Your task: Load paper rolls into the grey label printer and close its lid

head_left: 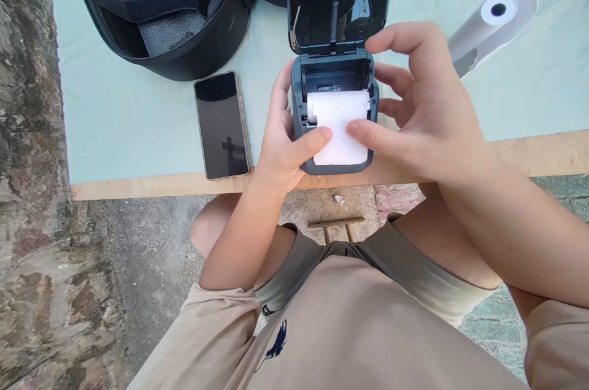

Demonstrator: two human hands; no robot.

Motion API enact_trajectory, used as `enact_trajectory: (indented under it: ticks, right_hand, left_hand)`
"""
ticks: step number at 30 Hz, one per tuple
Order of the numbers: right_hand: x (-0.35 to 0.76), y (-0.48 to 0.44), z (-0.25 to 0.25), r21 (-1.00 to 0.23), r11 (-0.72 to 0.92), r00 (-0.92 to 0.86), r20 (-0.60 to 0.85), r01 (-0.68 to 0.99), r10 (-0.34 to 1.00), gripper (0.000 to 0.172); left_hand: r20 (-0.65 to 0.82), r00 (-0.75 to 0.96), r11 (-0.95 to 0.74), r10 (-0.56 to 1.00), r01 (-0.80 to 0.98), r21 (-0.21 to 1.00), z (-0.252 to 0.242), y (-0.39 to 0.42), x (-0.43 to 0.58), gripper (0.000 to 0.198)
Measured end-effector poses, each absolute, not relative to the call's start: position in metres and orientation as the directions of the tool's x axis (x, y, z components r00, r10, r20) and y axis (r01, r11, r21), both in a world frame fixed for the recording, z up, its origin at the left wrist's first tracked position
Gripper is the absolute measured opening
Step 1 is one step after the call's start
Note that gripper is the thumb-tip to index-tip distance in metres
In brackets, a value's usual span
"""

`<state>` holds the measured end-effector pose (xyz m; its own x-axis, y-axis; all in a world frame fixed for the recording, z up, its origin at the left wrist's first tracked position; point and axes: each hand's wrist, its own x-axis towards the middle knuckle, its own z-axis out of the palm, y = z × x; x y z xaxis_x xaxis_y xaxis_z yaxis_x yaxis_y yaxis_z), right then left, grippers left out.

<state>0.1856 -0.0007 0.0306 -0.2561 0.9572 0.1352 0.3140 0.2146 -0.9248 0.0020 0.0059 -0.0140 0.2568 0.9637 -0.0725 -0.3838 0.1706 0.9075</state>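
Observation:
A dark grey portable label printer (338, 170) sits near the table's front edge, its hinged lid (338, 16) swung up and back. Inside lies a small white paper roll (340, 111), its loose end drawn toward me over the front. My left hand (289, 138) grips the printer's left side, with the thumb on the paper. Around the right side is my right hand (414, 102): its thumb presses the paper, the index finger reaches the hinge corner, and the other fingertips rest along or behind the casing.
A smartphone (223, 126) with a dark screen lies left of the printer. Behind it stands an unzipped black case (197, 53) with grey foam and a strap. A larger white paper roll (492, 25) lies at the right. The wooden table edge (161, 186) runs before my lap.

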Motion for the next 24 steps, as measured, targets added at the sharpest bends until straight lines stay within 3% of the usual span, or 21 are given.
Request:
enact_trajectory:
  ticks: [5,10,14,19,24]
  right_hand:
    - [0.184,0.002,0.03,-0.941,0.228,-0.211,0.177,0.251,0.961,0.056]
    - [0.182,0.006,0.028,-0.945,0.164,-0.213,0.105,0.283,0.971,0.064]
    - [0.185,0.005,0.027,-0.94,0.181,-0.226,0.116,0.291,0.967,0.058]
    - [0.189,0.004,0.031,-0.901,0.36,-0.011,0.369,0.242,0.929,0.041]
    - [0.187,0.002,0.042,-0.903,0.28,-0.065,0.274,0.327,0.959,0.043]
  left_hand:
    - [-0.034,0.323,0.148,0.946,-0.335,0.93,-0.017,0.007,0.001,0.099]
    - [-0.001,0.374,0.126,0.927,-0.311,0.942,-0.019,0.008,0.001,0.098]
    - [0.033,0.373,0.103,0.927,-0.339,0.935,-0.021,0.008,0.0,0.097]
    - [0.008,0.369,0.115,0.93,-0.312,0.943,-0.02,0.008,0.001,0.098]
    - [-0.061,0.333,0.156,0.941,-0.268,0.951,-0.014,0.006,0.001,0.101]
